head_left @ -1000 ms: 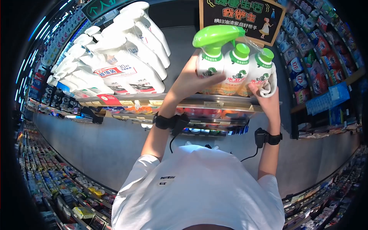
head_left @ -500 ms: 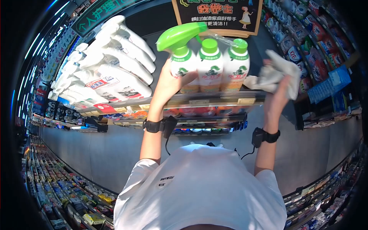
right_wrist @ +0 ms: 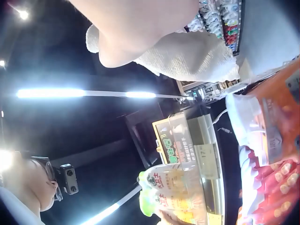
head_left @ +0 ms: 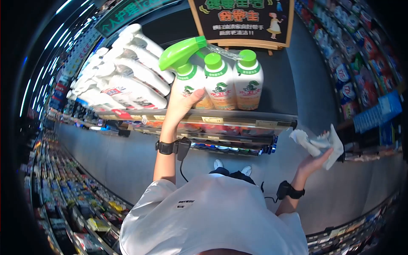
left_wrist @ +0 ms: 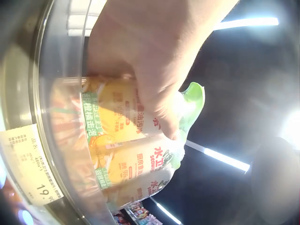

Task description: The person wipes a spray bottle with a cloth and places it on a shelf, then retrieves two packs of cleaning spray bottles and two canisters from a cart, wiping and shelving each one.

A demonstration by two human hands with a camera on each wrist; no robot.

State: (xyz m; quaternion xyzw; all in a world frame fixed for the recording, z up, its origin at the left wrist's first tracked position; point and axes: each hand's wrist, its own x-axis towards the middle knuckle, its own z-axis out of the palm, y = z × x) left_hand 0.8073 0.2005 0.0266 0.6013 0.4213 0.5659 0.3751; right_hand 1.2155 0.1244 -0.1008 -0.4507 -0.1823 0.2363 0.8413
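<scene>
We see the bundle of three green-capped bottles standing upright on the top shelf, below the black sign. Our left hand holds the bundle from its left side, fingers curled around the spray bottle. The long axis of the bundle goes up. Our right hand is well apart from the bundle, down and to the right, fingers closed on a white cloth. The left hand is clearly nearer.

Pack of three white bottles with green caps, upright on shelf edge, white cloth crumpled, held up
</scene>
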